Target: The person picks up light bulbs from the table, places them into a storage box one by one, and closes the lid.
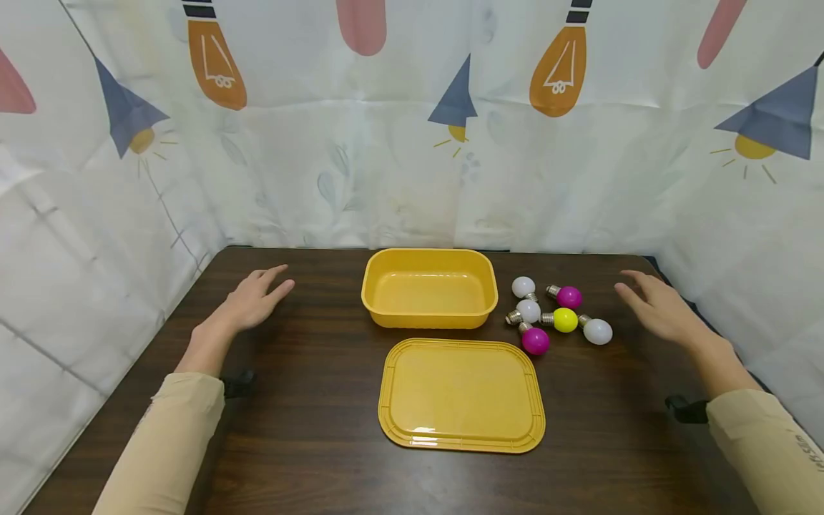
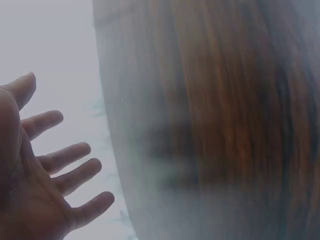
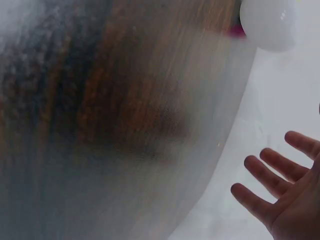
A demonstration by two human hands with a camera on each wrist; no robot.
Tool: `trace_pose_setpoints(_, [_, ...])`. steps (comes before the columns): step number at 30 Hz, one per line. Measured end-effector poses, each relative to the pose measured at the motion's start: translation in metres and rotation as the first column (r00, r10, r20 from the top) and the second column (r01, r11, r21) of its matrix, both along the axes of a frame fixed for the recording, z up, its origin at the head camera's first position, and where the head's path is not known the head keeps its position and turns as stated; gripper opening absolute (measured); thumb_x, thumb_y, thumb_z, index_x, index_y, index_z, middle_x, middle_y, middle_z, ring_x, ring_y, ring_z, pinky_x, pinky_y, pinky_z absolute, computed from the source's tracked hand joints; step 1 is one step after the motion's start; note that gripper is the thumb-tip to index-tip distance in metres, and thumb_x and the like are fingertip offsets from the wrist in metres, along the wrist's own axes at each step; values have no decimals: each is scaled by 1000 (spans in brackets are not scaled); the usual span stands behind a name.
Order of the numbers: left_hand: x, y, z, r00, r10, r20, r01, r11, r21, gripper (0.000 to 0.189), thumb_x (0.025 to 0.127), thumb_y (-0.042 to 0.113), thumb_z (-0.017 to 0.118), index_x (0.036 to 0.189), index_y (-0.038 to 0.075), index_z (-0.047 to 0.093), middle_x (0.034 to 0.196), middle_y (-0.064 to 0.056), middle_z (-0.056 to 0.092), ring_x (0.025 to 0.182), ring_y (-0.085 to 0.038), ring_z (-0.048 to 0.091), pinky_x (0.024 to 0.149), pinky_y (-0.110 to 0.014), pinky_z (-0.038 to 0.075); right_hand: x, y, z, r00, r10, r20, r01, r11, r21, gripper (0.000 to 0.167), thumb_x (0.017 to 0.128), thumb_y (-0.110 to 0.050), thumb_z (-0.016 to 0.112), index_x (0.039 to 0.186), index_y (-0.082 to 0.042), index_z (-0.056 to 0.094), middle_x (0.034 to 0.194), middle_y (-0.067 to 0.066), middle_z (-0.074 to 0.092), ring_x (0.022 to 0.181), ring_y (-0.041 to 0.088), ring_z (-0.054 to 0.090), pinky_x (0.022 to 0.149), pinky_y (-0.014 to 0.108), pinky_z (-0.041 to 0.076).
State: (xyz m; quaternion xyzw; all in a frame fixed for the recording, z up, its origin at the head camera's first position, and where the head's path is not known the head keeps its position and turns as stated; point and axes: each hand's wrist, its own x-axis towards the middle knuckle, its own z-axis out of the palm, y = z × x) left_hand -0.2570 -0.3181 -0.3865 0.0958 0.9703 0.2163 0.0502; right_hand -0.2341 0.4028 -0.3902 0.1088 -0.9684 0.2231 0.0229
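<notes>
My left hand [image 1: 252, 300] hovers over the left part of the table, fingers spread and nothing in them; the left wrist view shows its bare palm [image 2: 35, 190]. On the other side my right hand [image 1: 663, 309] is likewise spread and holds nothing, just right of a group of light bulbs. Closest to it are a white bulb [image 1: 598, 331] and a magenta bulb [image 1: 569, 297]. A yellow bulb [image 1: 566, 320], another magenta bulb [image 1: 535, 340] and two more white ones, an upper bulb [image 1: 523, 287] and a lower bulb [image 1: 529, 310], lie beside them.
A deep yellow bin [image 1: 428, 320] stands at the back centre of the dark wooden table [image 1: 309, 429]. In front of it lies a flat yellow lid or tray [image 1: 461, 395]. Printed white curtains [image 1: 399, 179] enclose the table at the back and both sides.
</notes>
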Motion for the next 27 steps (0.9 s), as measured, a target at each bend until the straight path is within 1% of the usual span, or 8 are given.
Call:
trace_pose_setpoints(5, [-1, 7, 0, 1000, -29, 2, 29, 998, 54, 76, 110, 53, 32, 161, -3, 21, 156, -41, 20, 140, -59, 25, 109, -74, 24, 1, -2, -2, 1000, 14, 10, -14, 1000, -28, 62, 113, -37, 36, 150, 13, 34, 139, 38, 47, 122, 54, 48, 95, 69, 40])
trace_pose_setpoints(10, [-3, 14, -1, 999, -38, 17, 36, 996, 82, 75, 110, 52, 35, 161, -2, 24, 157, -39, 21, 143, -57, 22, 111, -72, 22, 1, -5, -4, 1000, 19, 19, -18, 999, -41, 60, 113, -37, 36, 150, 12, 36, 140, 36, 48, 121, 53, 50, 96, 69, 42])
trace_pose_setpoints(13, [-5, 19, 0, 999, -43, 13, 42, 995, 89, 73, 110, 51, 35, 160, -2, 27, 157, -38, 23, 144, -56, 21, 112, -72, 22, 2, -7, -4, 1000, 14, 22, -13, 999, -42, 60, 113, -37, 37, 150, 10, 36, 141, 35, 48, 122, 53, 50, 97, 69, 41])
trace_pose_setpoints(17, [-7, 26, 2, 999, -49, -4, 50, 995, 91, 71, 110, 50, 37, 158, -3, 31, 156, -37, 28, 144, -55, 24, 112, -70, 23, 4, -10, -2, 1000, 6, 6, -6, 999, -46, 59, 113, -37, 37, 150, 8, 38, 140, 34, 50, 121, 52, 51, 96, 69, 41])
trace_pose_setpoints(19, [-7, 29, 3, 999, -48, -12, 49, 994, 101, 69, 110, 48, 39, 157, -3, 34, 155, -36, 31, 142, -54, 27, 112, -69, 25, 5, -12, -2, 1000, 7, -2, -8, 999, -52, 59, 113, -39, 37, 150, 8, 39, 140, 33, 50, 121, 52, 51, 95, 68, 42])
trace_pose_setpoints(22, [-6, 34, 4, 999, -49, -23, 52, 990, 129, 65, 110, 44, 43, 154, -4, 39, 152, -34, 36, 138, -53, 36, 109, -68, 32, 6, -14, -1, 1000, 10, 3, -10, 998, -65, 60, 113, -40, 36, 150, 7, 39, 142, 32, 49, 122, 52, 50, 95, 68, 42])
trace_pose_setpoints(27, [-7, 45, 7, 998, -59, -36, 64, 983, 170, 59, 110, 39, 48, 150, -4, 45, 144, -29, 48, 129, -46, 50, 103, -63, 42, 5, -17, -1, 1000, 9, 23, -7, 997, -81, 61, 113, -40, 36, 151, 7, 37, 143, 33, 48, 124, 52, 49, 97, 69, 41])
